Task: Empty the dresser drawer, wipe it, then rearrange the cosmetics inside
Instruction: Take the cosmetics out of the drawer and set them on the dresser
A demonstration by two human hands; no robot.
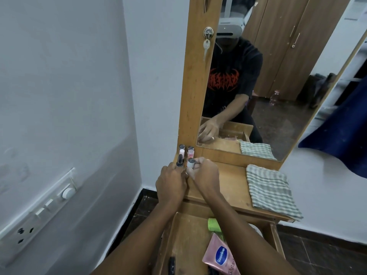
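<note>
Cosmetics are split between two places: some stand on the dresser top point(228, 187), the rest lie in the open drawer point(184, 231) below it, closer to the person. At the drawer's left a black stick point(172, 263) lies with its long axis running front to back, partly hidden by the left forearm. Above it, the left hand point(171, 185) has its fingers curled round the base of a dark-capped bottle point(180, 161), held upright at the top's rear left corner. Just behind stand two small bottles point(182, 149) side by side against the mirror frame. Beside the dark-capped one, the right hand point(204, 175) pinches a grey-capped bottle point(191, 163), also upright, so the two held bottles form a front row touching or nearly touching the back pair; whether their bases rest on the wood cannot be told. Further right in the drawer, a green tube point(214, 224) and a pink tube point(219, 257) lie under the right forearm, the pink one lengthwise, cap end hidden. A folded checked cloth point(272, 192) lies at the top's right end, well apart from both hands. By my reading emptying is under way, and the next reach goes down and back toward the body: the right hand is nearer the tubes, the left nearer the stick.
</note>
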